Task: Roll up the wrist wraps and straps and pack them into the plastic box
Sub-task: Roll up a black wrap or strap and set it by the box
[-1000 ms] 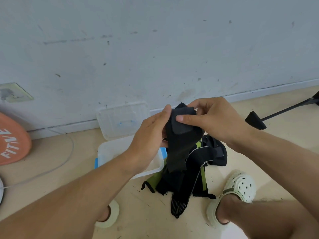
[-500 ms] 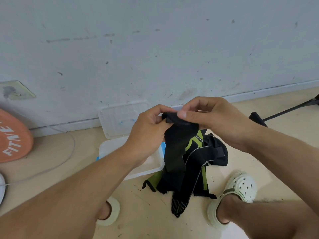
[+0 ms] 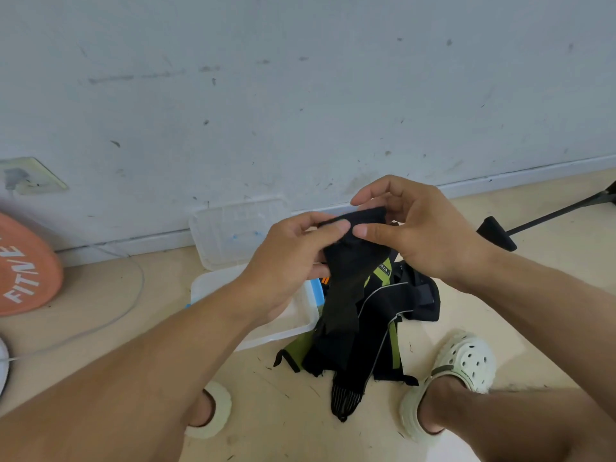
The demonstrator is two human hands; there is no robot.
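The clear plastic box (image 3: 301, 320) on the beige floor (image 3: 133, 295) is largely hidden behind the left forearm, so what it holds cannot be made out beyond a blue edge; its clear lid (image 3: 233, 235) leans against the wall at 12 o'clock from it. The long black fabric wrist wrap (image 3: 346, 278) hangs with its long axis running from 12 to 6 o'clock, its lower end lost among the heap of black and green straps (image 3: 386, 328) on the floor at 3 o'clock from the box. The left hand (image 3: 290, 258) pinches the wrap's top edge between thumb and curled fingers. The right hand (image 3: 420, 228) pinches the same edge beside it, its other fingers loosely arched above.
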